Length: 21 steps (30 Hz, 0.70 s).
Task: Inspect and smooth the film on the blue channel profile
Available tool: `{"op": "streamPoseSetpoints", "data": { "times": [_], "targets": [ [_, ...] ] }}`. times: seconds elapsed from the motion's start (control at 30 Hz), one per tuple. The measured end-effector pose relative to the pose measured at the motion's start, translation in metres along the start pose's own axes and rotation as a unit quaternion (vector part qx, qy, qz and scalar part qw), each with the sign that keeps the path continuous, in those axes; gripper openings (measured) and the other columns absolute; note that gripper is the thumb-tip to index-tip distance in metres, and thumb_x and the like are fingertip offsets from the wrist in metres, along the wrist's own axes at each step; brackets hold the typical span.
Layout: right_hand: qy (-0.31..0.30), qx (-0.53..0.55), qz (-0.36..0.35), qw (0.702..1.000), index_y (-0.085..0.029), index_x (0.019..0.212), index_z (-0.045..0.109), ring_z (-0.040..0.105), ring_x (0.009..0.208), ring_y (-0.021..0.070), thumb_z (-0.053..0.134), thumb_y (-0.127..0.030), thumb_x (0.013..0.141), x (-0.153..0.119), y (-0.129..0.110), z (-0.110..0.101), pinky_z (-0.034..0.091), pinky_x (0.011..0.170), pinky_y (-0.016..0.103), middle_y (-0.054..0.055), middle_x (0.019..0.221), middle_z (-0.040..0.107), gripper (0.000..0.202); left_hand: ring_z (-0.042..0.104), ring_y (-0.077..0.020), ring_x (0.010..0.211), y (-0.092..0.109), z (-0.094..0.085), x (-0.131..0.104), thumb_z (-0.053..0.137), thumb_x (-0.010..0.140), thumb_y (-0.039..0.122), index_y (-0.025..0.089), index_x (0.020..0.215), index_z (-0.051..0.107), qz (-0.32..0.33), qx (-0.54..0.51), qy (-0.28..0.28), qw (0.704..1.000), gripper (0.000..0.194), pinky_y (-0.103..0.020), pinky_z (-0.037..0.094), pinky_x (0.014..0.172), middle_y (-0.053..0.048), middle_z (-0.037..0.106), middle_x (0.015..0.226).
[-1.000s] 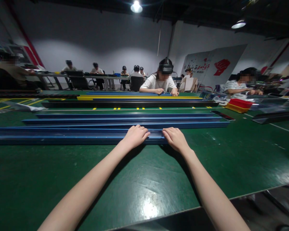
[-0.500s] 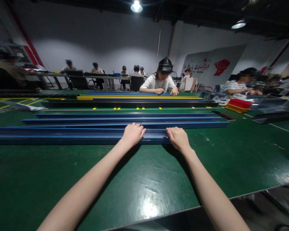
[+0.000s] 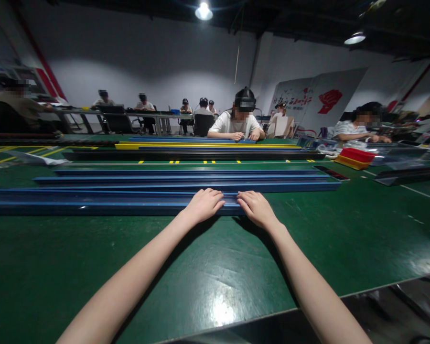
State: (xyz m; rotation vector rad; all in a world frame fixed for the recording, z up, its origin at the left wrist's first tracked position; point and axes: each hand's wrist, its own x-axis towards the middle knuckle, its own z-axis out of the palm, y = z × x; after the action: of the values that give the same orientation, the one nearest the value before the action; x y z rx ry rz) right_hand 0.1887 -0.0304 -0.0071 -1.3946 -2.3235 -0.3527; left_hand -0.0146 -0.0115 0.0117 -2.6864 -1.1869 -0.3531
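Observation:
A long blue channel strip (image 3: 93,202) lies across the near part of the green table and runs out past the left edge of the view. My left hand (image 3: 204,205) grips it from above, with the fingers over its far rim and the thumb on the near side. A short way to the right, my right hand (image 3: 256,208) holds the strip near its right end, which that hand hides. Only a short piece of the channel shows between my two thumbs. Just beyond lie more blue strips (image 3: 297,186), parallel to it.
Farther back, a black strip (image 3: 193,155) and a yellow strip (image 3: 215,145) lie crosswise. A co-worker (image 3: 236,125) leans over the table's far side. At right are a phone (image 3: 331,172), red and yellow bins (image 3: 354,157) and a dark strip (image 3: 408,175). The green table's edge (image 3: 372,287) runs near right.
My right hand has shifted left along the near blue strip, and my left hand has slid slightly right. The gap between them is narrower. The other strips have not moved.

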Motion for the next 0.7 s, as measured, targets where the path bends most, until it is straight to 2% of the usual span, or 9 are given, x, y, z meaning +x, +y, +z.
{"op": "streamPoseSetpoints", "data": {
  "times": [0.23, 0.4, 0.7],
  "targets": [
    [0.004, -0.028, 0.017, 0.999, -0.018, 0.097, 0.061, 0.055, 0.097, 0.0157, 0.026, -0.033, 0.093, 0.0, 0.004, -0.002, 0.034, 0.079, 0.028, 0.006, 0.105, 0.065, 0.038, 0.052, -0.0177, 0.1, -0.001, -0.005, -0.001, 0.031, 0.092, 0.036, 0.021, 0.105, 0.057, -0.017, 0.017, -0.007, 1.0, 0.033, -0.028, 0.038, 0.079, -0.004, 0.062, 0.107],
    [0.013, -0.054, 0.045, 0.997, -0.019, 0.088, 0.062, 0.056, 0.09, 0.0155, 0.025, -0.033, 0.093, -0.002, 0.008, -0.002, 0.032, 0.076, 0.028, 0.006, 0.096, 0.067, 0.04, 0.054, -0.0186, 0.091, -0.001, -0.01, -0.001, 0.029, 0.092, 0.035, 0.019, 0.094, 0.062, -0.054, 0.042, -0.009, 0.998, 0.036, -0.029, 0.038, 0.075, -0.005, 0.064, 0.095],
    [0.016, -0.093, 0.088, 0.992, -0.019, 0.076, 0.06, 0.056, 0.079, 0.0152, 0.024, -0.033, 0.093, -0.002, 0.009, -0.006, 0.028, 0.07, 0.027, 0.005, 0.078, 0.066, 0.042, 0.055, -0.0235, 0.088, -0.004, -0.013, -0.002, 0.028, 0.092, 0.034, 0.016, 0.085, 0.063, -0.114, 0.072, -0.003, 0.991, 0.04, -0.033, 0.04, 0.071, -0.008, 0.064, 0.092]
  ]
}}
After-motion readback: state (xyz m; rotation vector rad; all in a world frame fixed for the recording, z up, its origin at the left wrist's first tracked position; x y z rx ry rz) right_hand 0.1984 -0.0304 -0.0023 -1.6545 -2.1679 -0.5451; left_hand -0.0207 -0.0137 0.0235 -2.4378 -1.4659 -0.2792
